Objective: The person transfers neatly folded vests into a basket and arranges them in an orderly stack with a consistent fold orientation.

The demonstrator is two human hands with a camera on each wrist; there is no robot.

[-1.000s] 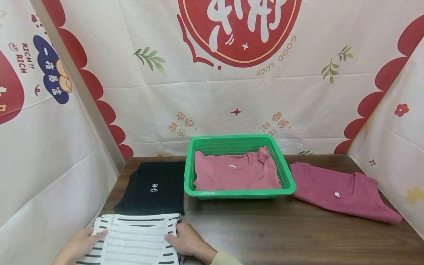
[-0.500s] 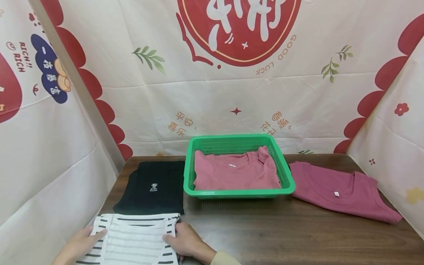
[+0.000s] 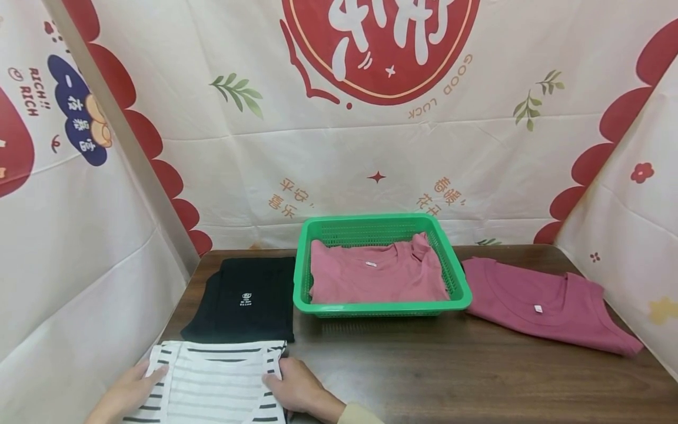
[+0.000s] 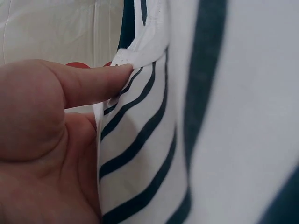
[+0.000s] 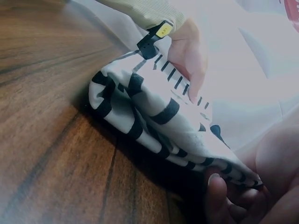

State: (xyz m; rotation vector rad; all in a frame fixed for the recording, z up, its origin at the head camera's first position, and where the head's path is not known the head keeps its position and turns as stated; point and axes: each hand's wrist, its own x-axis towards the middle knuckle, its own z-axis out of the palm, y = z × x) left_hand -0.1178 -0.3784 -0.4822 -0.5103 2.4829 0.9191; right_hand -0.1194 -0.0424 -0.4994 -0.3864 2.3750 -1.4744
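Note:
A folded white shirt with dark stripes is held at the front left of the table, its far edge close against a folded black garment. My left hand grips its left side, thumb on top and the other fingers underneath, mostly hidden. On the opposite side, my right hand pinches the edge, thumb above the cloth. The right wrist view shows the shirt's layered folds running down to the right fingers. Up close in the left wrist view, the left thumb lies across the striped cloth.
A green plastic basket stands at the back middle with a folded pink shirt inside. To its right lies a folded magenta garment. Printed white cloth hangs behind and on both sides of the wooden table.

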